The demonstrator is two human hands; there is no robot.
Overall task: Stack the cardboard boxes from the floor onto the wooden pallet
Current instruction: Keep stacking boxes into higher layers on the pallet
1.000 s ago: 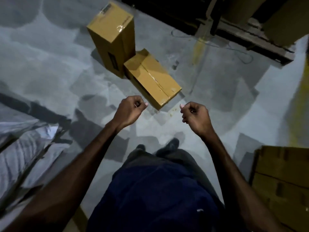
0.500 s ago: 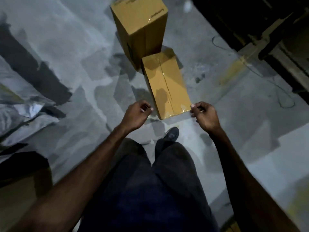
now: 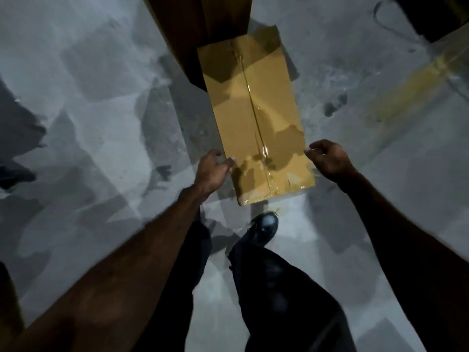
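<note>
Flat box — upright box behind

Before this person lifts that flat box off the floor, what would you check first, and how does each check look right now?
1. Flat box lies flat on the floor: ok.
2. Tape seam along its top intact: ok.
3. Left hand at the box's left edge: ok, thumb touching.
4. Right hand gripping the right edge: not ok, curled beside it.
5. Upright box behind, clear of the flat one: cannot tell.
6. Shoe clear of the box: ok.
</note>
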